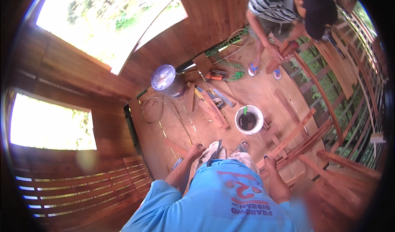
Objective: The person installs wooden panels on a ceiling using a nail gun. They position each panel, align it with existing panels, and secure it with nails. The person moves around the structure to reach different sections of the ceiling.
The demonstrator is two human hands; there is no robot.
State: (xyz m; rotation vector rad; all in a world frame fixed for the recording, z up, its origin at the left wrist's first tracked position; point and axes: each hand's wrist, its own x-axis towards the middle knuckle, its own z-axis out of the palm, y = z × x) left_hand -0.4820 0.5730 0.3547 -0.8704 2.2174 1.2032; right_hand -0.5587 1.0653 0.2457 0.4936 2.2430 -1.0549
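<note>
I look down over my blue shirt at a wooden plank floor. My left hand [196, 149] is curled into a fist above the floor, beside a short reddish wooden slat [174, 146]; nothing shows in it. My right hand [269, 162] hangs at the lower end of a long wooden slat [293, 135] that runs up to the right. Whether it grips that slat is unclear. Between my hands are my pale trousers and a dark strap [214, 151].
A white bucket [239, 127] with a green-handled tool stands ahead. Beyond it lie loose boards, an orange power tool [215, 74], a green coiled hose [225, 60] and a blue-lidded drum [163, 77]. Another person in a striped shirt [269, 1] bends over a board by the slatted railing [349, 108].
</note>
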